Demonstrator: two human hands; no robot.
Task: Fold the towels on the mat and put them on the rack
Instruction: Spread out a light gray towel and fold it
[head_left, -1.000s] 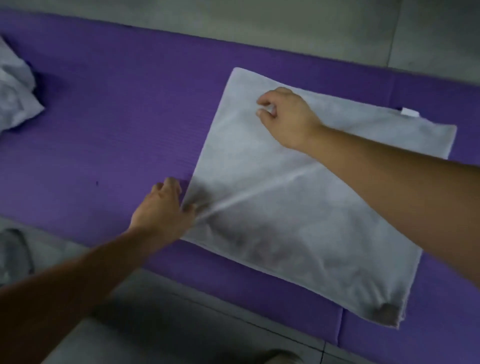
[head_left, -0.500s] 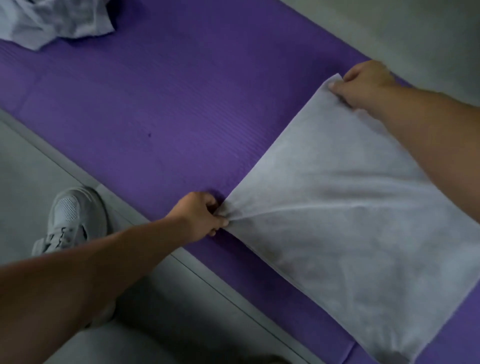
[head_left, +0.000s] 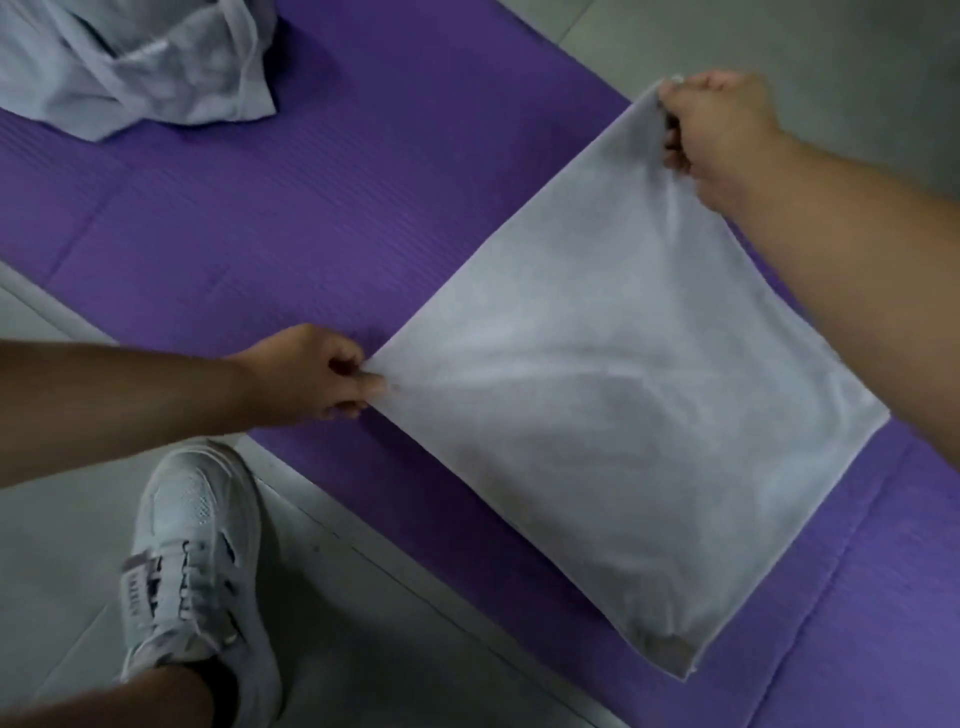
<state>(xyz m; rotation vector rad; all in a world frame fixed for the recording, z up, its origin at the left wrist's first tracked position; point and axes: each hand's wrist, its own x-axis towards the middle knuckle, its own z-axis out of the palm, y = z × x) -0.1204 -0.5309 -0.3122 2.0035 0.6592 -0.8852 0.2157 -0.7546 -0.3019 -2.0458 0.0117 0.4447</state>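
Observation:
A white towel (head_left: 613, 395), folded into a rough square, lies on the purple mat (head_left: 291, 208). My left hand (head_left: 317, 376) pinches its near left corner at the mat's front edge. My right hand (head_left: 719, 132) grips the far corner and holds it slightly raised, so the cloth pulls taut between the two hands. A second towel (head_left: 130, 62) lies crumpled in a heap at the mat's far left. No rack is in view.
Grey tiled floor (head_left: 62, 530) borders the mat in front and behind. My foot in a white sneaker (head_left: 195, 561) stands on the floor just in front of the mat, below my left hand.
My right hand moved from the towel's top surface to its far corner and gripped it. My left hand closed on the near corner. The view swung, bringing the sneaker and crumpled towel into sight.

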